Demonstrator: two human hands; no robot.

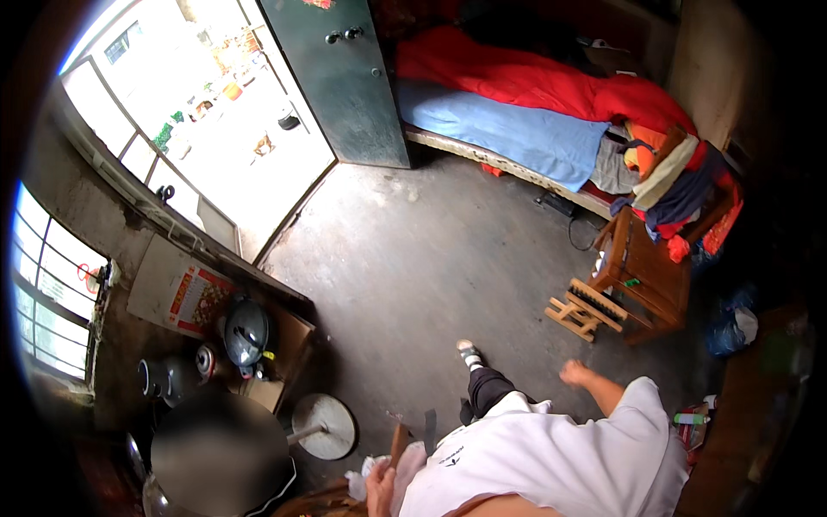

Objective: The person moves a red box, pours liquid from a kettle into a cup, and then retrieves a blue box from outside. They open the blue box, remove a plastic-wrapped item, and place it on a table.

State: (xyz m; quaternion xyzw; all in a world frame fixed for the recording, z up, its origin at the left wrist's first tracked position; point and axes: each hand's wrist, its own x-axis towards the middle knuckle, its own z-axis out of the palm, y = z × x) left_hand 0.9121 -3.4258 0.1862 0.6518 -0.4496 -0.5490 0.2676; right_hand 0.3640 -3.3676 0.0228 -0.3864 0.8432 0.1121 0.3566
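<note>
My right hand is held out from my side over the concrete floor, fingers curled, with nothing seen in it. The closest thing to it is a small folding wooden stool. Low in the view, my left hand hangs beside my white shirt. Next to its fingers are a brown wooden piece and pale plastic bags. Whether those fingers hold either cannot be made out. One foot in a sandal is forward on the floor.
An open green door stands at a bright doorway, with a small animal outside. A bed with a blue sheet lies along the far side. Right of me is a wooden cabinet. A round-based stand and a cookware-laden table are left.
</note>
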